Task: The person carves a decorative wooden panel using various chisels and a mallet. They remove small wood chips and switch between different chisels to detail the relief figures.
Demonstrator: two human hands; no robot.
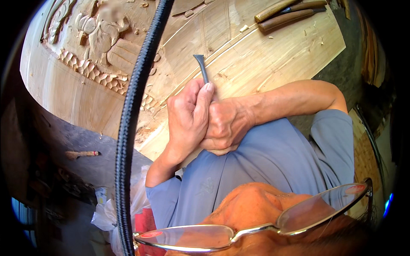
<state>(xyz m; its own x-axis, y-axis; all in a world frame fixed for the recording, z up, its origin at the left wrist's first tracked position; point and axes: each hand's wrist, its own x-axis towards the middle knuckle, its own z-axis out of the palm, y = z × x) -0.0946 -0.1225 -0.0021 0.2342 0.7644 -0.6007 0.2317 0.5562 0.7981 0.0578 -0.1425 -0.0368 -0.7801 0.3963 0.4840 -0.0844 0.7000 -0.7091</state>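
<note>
Broad pale wood panel, relief-carved with scales and rounded forms, smooth elsewhere. Both grips, left hand and right hand, clenched together around a dark metal gouge, curved tip over the panel. Wooden-handled chisels at far edge.

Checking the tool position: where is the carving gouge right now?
In the head view, centre: the carving gouge sticks up from the left hand and right hand, over the carved wood panel.
</note>
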